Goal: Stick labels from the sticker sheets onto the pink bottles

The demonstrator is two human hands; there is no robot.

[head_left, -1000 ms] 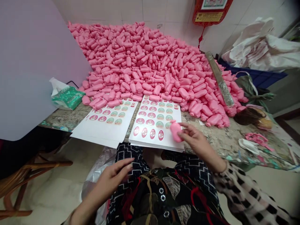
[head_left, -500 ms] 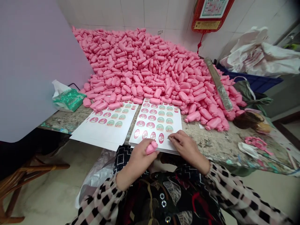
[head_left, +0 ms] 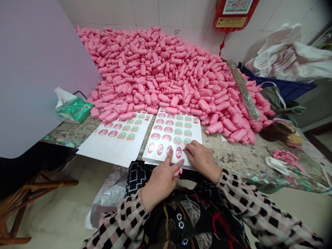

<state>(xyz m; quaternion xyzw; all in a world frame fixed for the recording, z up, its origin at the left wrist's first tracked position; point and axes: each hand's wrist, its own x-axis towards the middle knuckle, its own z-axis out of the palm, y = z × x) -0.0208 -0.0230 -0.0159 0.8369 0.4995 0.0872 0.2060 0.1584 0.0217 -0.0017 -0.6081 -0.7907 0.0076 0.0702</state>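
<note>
My left hand (head_left: 162, 178) holds a small pink bottle (head_left: 178, 172) curled under its fingers, so only one end shows. Its index and middle fingers stretch forward onto the front edge of a stack of printed sticker sheets (head_left: 166, 159). My right hand (head_left: 201, 157) rests on the right side of the same stack, fingers pinched by the last oval pink sticker (head_left: 178, 152) of the front row. A tiny dark tip shows at those fingertips; what it belongs to is hidden. Rows of pink and green stickers cover the top sheet.
A large heap of pink bottles (head_left: 145, 69) covers the back of the worktable (head_left: 223, 155). Another sticker sheet (head_left: 111, 148) lies left, beside a green tissue pack (head_left: 74, 110). A long flat bar (head_left: 243, 90) leans on the heap. Pink scissors (head_left: 286, 158) lie at right.
My left hand has turned over and moved forward and right, fingers now reaching onto the sheet and the bottle tucked below. My right hand has shifted slightly left, toward the last oval sticker.
</note>
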